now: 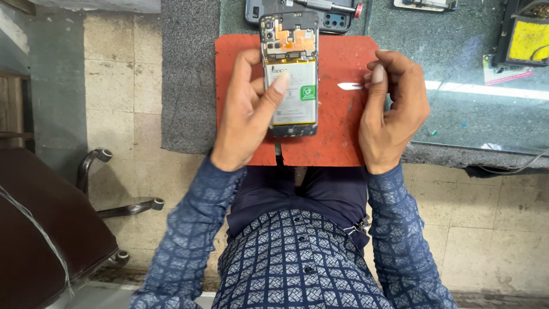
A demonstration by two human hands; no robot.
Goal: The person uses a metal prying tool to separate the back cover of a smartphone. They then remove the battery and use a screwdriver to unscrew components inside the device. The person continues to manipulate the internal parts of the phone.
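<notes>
The left hand (247, 114) grips an opened phone (290, 74) by its left edge, thumb laid across the pale battery (297, 94) — the back cover is off, so the circuit board and orange parts show at the top end. The phone lies lengthwise on a red mat (337, 123), its top end reaching past the mat's far edge. The right hand (392, 111) is closed in a pinch on a small white pick (349, 86), held just right of the phone and apart from it, tip pointing toward the phone. The mat sits on a grey surface (189, 86) with a glass-topped part to the right. Beyond the phone lies a dark back cover (334, 22) with a screwdriver (329, 6) on it; a yellow-topped device (529, 40) stands at far right. A chair (46, 229) stands at left on the tiled floor.
</notes>
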